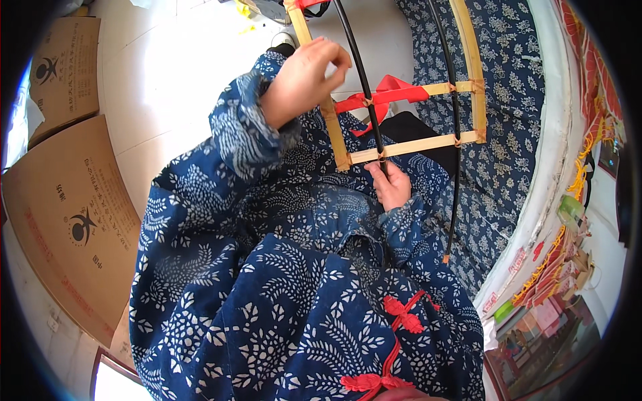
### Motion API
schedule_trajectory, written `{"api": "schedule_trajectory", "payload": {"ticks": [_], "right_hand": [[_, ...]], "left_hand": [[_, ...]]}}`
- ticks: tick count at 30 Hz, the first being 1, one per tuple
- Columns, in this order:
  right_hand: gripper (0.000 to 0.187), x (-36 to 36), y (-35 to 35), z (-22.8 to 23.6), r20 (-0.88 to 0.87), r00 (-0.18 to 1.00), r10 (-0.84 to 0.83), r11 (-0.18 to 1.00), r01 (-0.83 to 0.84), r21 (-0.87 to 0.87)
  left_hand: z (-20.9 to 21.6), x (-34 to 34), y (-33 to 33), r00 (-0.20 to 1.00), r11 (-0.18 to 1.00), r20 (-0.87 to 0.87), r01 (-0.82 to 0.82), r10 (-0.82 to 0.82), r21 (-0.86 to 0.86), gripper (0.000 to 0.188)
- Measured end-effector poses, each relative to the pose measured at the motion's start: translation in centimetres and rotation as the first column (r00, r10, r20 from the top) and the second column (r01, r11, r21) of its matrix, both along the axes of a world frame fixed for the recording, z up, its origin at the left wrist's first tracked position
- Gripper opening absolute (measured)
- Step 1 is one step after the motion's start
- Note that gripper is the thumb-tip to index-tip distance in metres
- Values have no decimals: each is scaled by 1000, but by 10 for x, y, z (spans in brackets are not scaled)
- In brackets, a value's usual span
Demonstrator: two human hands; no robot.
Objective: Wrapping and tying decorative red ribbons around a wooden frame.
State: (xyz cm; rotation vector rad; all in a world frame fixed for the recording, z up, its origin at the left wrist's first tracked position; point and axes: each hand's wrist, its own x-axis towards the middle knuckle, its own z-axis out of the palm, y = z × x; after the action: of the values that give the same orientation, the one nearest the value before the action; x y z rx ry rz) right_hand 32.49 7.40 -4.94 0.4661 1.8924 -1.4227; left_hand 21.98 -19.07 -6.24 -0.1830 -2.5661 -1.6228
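Blue-and-white patterned jacket (287, 287) is filling the foreground, w/ red knotted fastenings (403, 315) running down its R. side. Just ahead, the wearer's R. hand (392, 186) is gripping the L. black rod (362, 67) near its btm. end, thumb lying along it, just below the lower crossbar (414, 148) of a pale wooden frame (479, 117). The frame is extending out ahead of the torso, upper ctr. to R. of view; a 2nd black rod (449, 67) is running along its R. half, its tip reaching well past the lower crossbar. L. hand (304, 80) is hovering by the frame's L. rail, fingers curling toward thumb; can't tell if they're holding anything or touching the rod. Red cloth strip (394, 93) is hanging about the upper crossbar (438, 89). Farther out, blue floral cloth (511, 134) is spreading on the R., w/ red-and-yellow items (543, 277) lining the edge beyond; 2 cardboard boxes (53, 200) are standing on the L., pale tiled floor (154, 80) showing alongside; a shoe (283, 39) is poking out past the L. hand.
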Motion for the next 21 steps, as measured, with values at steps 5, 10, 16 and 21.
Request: {"api": "schedule_trajectory", "payload": {"ticks": [5,10,16,21], "right_hand": [[19,-2,-1,-1,-19,1000,10,1000,-9,21],[20,-1,-3,-1,-13,1000,-12,1000,12,9],[21,0,0,-4,-22,1000,5,1000,-5,3],[21,0,0,-3,-19,1000,5,1000,-5,11]], "left_hand": [[11,23,16,937,876,-293,26,-190,-482,18],[17,23,20,905,748,-305,22,-297,-663,24],[13,24,18,900,728,-313,8,-304,-685,23],[1,22,22,912,790,-290,58,-291,-610,18]]}}
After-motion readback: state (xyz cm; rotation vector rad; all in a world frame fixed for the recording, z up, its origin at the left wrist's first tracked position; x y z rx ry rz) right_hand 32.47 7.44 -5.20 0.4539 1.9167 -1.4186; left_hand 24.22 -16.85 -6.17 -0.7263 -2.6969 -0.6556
